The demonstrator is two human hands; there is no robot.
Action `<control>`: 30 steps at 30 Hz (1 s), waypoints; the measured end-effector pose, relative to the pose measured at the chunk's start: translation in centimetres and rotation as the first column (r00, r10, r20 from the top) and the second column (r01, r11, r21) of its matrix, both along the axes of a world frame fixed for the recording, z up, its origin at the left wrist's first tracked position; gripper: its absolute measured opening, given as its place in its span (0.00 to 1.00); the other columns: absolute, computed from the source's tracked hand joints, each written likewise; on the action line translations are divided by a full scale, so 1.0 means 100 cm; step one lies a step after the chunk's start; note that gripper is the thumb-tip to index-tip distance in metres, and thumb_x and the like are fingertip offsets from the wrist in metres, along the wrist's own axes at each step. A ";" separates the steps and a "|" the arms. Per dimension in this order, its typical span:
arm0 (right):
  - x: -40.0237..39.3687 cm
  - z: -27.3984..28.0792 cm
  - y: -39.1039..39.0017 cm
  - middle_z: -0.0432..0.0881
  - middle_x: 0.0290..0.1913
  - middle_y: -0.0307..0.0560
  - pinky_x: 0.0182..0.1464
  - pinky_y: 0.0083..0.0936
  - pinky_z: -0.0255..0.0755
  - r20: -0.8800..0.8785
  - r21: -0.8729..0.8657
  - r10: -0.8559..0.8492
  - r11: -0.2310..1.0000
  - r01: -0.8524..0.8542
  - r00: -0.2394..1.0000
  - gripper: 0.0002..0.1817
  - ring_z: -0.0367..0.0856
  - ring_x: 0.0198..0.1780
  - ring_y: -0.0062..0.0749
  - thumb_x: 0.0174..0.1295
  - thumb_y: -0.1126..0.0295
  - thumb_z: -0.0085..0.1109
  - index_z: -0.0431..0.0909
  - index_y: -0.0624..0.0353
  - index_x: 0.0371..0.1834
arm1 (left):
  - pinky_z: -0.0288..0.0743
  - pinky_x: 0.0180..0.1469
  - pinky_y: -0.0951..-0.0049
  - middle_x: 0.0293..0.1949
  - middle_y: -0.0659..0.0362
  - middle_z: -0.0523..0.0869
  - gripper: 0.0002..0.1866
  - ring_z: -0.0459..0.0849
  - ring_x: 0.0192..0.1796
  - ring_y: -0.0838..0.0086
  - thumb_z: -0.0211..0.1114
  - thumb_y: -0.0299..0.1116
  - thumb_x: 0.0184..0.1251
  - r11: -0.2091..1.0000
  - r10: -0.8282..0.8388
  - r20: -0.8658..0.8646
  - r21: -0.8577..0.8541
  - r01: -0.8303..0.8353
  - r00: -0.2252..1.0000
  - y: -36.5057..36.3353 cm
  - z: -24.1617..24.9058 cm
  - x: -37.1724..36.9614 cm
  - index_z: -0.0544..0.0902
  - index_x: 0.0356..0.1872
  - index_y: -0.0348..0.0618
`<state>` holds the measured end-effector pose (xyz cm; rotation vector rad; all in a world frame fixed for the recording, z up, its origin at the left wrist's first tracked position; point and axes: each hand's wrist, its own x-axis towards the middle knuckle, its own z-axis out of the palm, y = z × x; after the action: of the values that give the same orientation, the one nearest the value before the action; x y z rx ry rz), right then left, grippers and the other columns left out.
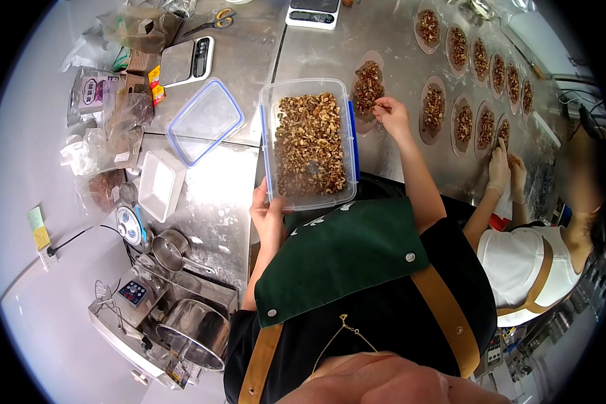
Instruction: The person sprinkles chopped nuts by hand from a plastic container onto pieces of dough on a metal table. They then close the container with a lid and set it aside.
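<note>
Holding the clear container (pixel 308 145) of chopped nuts by its near corner, the left hand (pixel 268 214) grips it above the steel table (pixel 397 47). At two o'clock from it, the right hand (pixel 392 114) pinches nuts over an oval mound (pixel 367 86). Rows of similar mounds (pixel 481 60) lie farther right, where a co-worker's gloved hands (pixel 505 168) press one. Gripped one-handed at a corner, the container could tip and spill.

The left hand (pixel 268 214) is curled in a grip near the body, while the right hand (pixel 390 113) reaches forward, fingertips pinched.
</note>
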<state>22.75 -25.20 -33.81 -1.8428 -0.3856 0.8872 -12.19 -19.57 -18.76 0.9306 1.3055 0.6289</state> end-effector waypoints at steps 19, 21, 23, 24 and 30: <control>0.026 -0.020 0.012 0.85 0.38 0.46 0.44 0.23 0.76 0.292 -0.015 -0.046 0.998 0.053 0.955 0.11 0.83 0.38 0.27 0.58 0.74 0.64 0.81 0.64 0.44 | 0.73 0.25 0.83 0.46 0.64 0.75 0.26 0.79 0.33 0.81 0.57 0.19 0.54 1.000 -0.008 0.003 -0.002 0.008 1.000 -0.002 0.002 -0.001 0.77 0.59 0.39; 0.026 -0.019 0.016 0.85 0.37 0.44 0.42 0.22 0.76 0.364 -0.033 -0.005 0.999 0.018 0.931 0.11 0.82 0.38 0.26 0.58 0.75 0.62 0.81 0.64 0.44 | 0.73 0.25 0.83 0.45 0.64 0.75 0.26 0.79 0.33 0.81 0.57 0.19 0.54 1.000 -0.009 0.002 0.003 0.009 1.000 -0.002 0.002 -0.002 0.78 0.59 0.39; 0.027 -0.026 0.020 0.84 0.37 0.41 0.36 0.20 0.76 0.416 -0.031 0.009 1.000 0.004 0.909 0.10 0.80 0.37 0.22 0.61 0.77 0.60 0.80 0.65 0.45 | 0.73 0.25 0.83 0.45 0.64 0.75 0.26 0.79 0.33 0.81 0.57 0.19 0.54 1.000 -0.010 0.012 0.005 0.010 1.000 -0.003 0.001 -0.003 0.78 0.59 0.40; 0.027 -0.028 0.020 0.84 0.37 0.41 0.36 0.20 0.76 0.394 -0.039 -0.009 0.999 0.026 0.919 0.10 0.81 0.37 0.23 0.61 0.78 0.59 0.80 0.64 0.45 | 0.73 0.24 0.83 0.45 0.64 0.75 0.26 0.79 0.33 0.81 0.57 0.19 0.54 1.000 -0.010 0.017 0.006 0.010 1.000 -0.003 0.001 -0.003 0.78 0.59 0.40; 0.043 -0.043 0.010 0.86 0.36 0.46 0.45 0.25 0.76 0.286 -0.042 -0.148 0.985 0.167 0.947 0.10 0.84 0.39 0.30 0.58 0.78 0.58 0.84 0.59 0.41 | 0.74 0.25 0.83 0.46 0.63 0.74 0.26 0.79 0.34 0.80 0.57 0.19 0.54 1.000 0.006 0.004 0.004 -0.006 1.000 -0.005 0.002 -0.004 0.78 0.59 0.39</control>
<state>27.00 -24.24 -38.14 -2.0372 -0.3815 0.5339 -12.59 -20.05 -18.52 0.9287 1.3047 0.6376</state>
